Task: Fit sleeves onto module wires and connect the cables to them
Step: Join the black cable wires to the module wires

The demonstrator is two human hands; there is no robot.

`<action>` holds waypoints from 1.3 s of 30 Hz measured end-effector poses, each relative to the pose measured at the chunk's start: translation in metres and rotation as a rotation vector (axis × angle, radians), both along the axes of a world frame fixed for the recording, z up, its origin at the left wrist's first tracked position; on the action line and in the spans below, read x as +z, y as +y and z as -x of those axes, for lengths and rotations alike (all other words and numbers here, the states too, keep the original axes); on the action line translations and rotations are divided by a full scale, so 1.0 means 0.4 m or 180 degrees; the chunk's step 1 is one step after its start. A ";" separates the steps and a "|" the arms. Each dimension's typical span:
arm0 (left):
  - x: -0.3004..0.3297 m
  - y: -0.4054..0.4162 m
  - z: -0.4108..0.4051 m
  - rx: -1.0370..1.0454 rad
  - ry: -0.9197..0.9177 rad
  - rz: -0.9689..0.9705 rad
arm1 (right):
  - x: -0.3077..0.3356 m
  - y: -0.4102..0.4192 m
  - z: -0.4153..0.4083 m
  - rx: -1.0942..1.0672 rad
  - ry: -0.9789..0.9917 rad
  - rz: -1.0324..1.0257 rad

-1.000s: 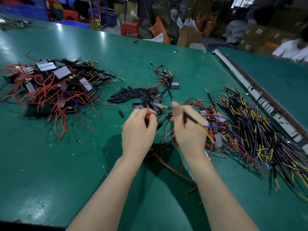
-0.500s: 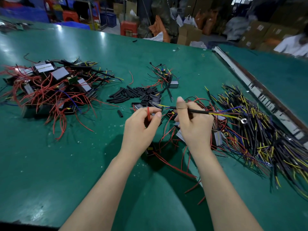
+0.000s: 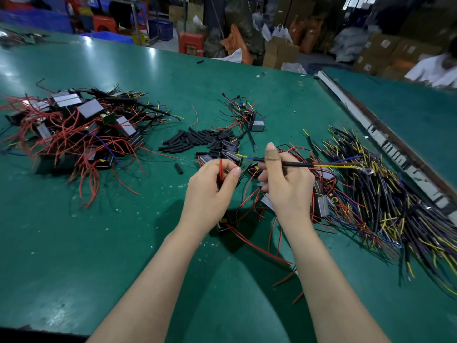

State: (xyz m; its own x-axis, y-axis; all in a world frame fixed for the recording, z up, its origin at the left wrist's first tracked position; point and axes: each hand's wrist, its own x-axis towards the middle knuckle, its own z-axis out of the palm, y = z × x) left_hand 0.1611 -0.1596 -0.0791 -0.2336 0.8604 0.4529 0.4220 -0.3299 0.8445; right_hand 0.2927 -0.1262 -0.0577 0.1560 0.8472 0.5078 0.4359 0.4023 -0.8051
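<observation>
Left hand (image 3: 210,191) pinches a red wire (image 3: 220,168); right hand (image 3: 286,184) grips a black cable (image 3: 294,164) over the counter (image 3: 99,243).

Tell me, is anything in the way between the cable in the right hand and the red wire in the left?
Nothing visible. The black cable and the red wire face each other across an open gap between the hands.

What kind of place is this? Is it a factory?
Probably a small electronics assembly workshop: a big green worktable holds a pile of wired modules, a heap of cables and black sleeves, with stacked cardboard boxes behind.
</observation>
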 end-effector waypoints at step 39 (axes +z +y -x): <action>0.036 -0.008 0.008 -0.0428 -0.1228 0.0311 | -0.005 -0.024 0.014 0.1155 -0.0324 0.0026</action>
State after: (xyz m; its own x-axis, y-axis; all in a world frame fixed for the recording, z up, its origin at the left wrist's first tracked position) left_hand 0.1578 -0.1627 -0.0647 -0.2528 0.9294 0.2690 0.0273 -0.2710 0.9622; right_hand 0.2871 -0.1359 -0.0598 -0.2059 0.8422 0.4982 0.3443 0.5389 -0.7688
